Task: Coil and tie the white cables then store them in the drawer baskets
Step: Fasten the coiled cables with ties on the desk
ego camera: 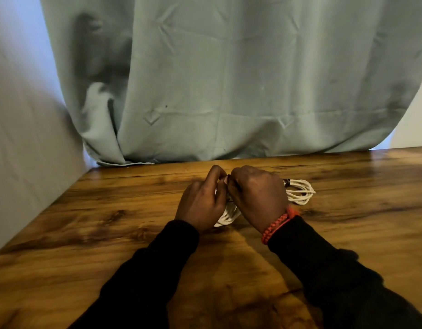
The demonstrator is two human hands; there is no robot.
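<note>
a coiled white cable point(300, 192) lay on the wooden table point(110, 210), near the far edge, with the two hands bunched over its middle. only its two ends showed: several loops stuck out to the right past the right hand point(258, 195), and a few strands curved out below between the wrists. the rest of the coil was hidden under the hands. a small dark piece point(286, 182) sat at the top of the right-side loops, just beside the right hand; whether it was a plug or a tie could not be made out.

the left hand point(201, 205) had its fingers curled inward toward the right hand, fingertips meeting at the top of the bundle. the right hand was curled too, its thumb and fingers pinching something thin and dark where the hands met. it looked like a tie or a strand at the cable, but it was too small and shadowed to tell. the left hand's grip seemed to be on the cable or that same piece; the palm side was out of sight.

a red braided bracelet point(276, 225) circled the right wrist above a black sleeve point(324, 269); the other arm wore black as well. both arms were cut off by the bottom edge. behind the table hung a grey-green curtain point(229, 79), its hem touching the table's back edge
</note>
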